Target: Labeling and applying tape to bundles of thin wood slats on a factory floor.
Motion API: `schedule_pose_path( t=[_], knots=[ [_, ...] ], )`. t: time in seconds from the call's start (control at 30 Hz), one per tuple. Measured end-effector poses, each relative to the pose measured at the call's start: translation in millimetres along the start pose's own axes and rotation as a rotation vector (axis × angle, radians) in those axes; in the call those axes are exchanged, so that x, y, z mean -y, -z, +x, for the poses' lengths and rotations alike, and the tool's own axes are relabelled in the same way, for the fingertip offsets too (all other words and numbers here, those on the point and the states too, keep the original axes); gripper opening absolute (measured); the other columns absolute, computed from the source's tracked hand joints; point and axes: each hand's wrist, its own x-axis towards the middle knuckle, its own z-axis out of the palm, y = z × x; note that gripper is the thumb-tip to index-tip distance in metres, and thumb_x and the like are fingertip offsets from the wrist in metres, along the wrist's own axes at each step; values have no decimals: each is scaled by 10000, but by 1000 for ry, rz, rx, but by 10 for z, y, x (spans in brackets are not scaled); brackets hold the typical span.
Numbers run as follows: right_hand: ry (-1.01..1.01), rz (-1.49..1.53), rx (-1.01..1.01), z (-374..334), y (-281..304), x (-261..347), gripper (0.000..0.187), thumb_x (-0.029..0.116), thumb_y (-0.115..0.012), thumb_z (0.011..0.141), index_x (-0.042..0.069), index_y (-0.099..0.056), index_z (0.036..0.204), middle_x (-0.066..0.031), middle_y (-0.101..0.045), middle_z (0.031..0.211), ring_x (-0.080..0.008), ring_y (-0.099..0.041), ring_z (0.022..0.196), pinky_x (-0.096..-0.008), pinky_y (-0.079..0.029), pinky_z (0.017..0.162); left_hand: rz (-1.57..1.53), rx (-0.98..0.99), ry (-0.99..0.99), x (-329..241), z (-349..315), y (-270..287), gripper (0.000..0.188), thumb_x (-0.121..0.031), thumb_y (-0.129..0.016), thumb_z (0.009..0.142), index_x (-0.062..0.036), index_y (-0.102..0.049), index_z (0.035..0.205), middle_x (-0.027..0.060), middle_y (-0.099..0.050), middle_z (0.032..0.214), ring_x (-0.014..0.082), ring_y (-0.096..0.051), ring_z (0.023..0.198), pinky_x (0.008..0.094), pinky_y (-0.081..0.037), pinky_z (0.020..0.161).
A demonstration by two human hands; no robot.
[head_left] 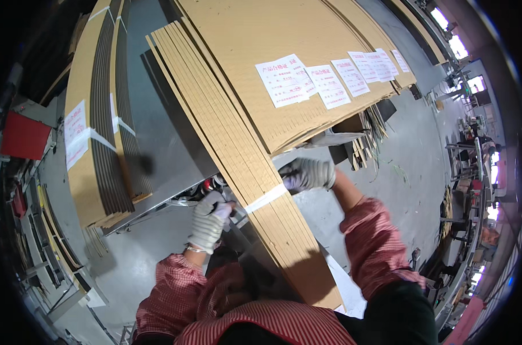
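A long bundle of thin tan fiberboard-like strips (226, 126) runs slantwise from the far left toward my body. A white band (265, 199) crosses it at about hand height. My left hand (208, 221), in a pale knit glove, is beside the bundle's left edge, fingers curled near the band's end; whatever they grip is hidden. On the other edge my right hand (308, 174), also gloved and slightly blurred, has its fingers bent close to the band's right end. What it holds cannot be made out. The band's underside is out of sight.
A broad stack of tan boards (232, 34) lies beyond, with several white printed slips (284, 80) on top. Banded strip bundles (83, 132) lie at left on the grey metal table (177, 155). Loose strips (361, 146) stick out below the stack at right.
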Motion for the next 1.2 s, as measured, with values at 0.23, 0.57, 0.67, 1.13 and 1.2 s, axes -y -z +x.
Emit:
schedule_pose_path(
  t=[0.23, 0.57, 0.67, 1.13, 1.2],
  knots=[
    [117, 544, -169, 6, -575, -178, 665, 438, -518, 918, -55, -380, 1343, -139, -567, 1220, -182, -511, 1129, -316, -402, 958, -210, 82, -229, 667, 252, -243, 437, -402, -731, 772, -56, -651, 1027, 47, -661, 899, 128, -604, 812, 277, -495, 683],
    [-298, -753, -842, 80, -1268, 1253, 927, 220, -736, 636, -23, -249, 1386, -333, -379, 1234, -438, -502, 993, -486, -425, 846, -203, 88, 293, 511, 51, 592, 231, -182, -602, 832, -5, -613, 979, 35, -610, 711, 115, -573, 585, 227, -458, 509],
    [-332, -828, -901, 117, -1249, 1221, 884, 208, -719, 647, -20, -275, 1377, -292, -407, 1231, -402, -513, 988, -469, -433, 832, -573, 86, 32, -841, -188, 201, 258, -126, -541, 883, 29, -603, 1080, 79, -652, 764, 137, -622, 673, 260, -537, 647],
    [-251, -635, -308, -139, -365, 578, 234, 259, -546, 836, 88, -663, 946, -166, -654, 808, -341, -632, 773, -423, -490, 679, 458, 14, -528, -881, -13, -389, 798, -196, -796, 660, -25, -380, 1320, 160, -533, 1095, 269, -567, 915, 369, -514, 755],
    [-547, -729, 22, -5, -438, -443, 340, 316, -563, 813, 67, -657, 1024, -211, -638, 954, -365, -618, 855, -399, -492, 746, 515, 25, -610, -979, 5, -453, 909, -285, -777, 684, -6, -280, 1391, 200, -509, 1125, 331, -528, 1077, 424, -460, 904]
  ],
)
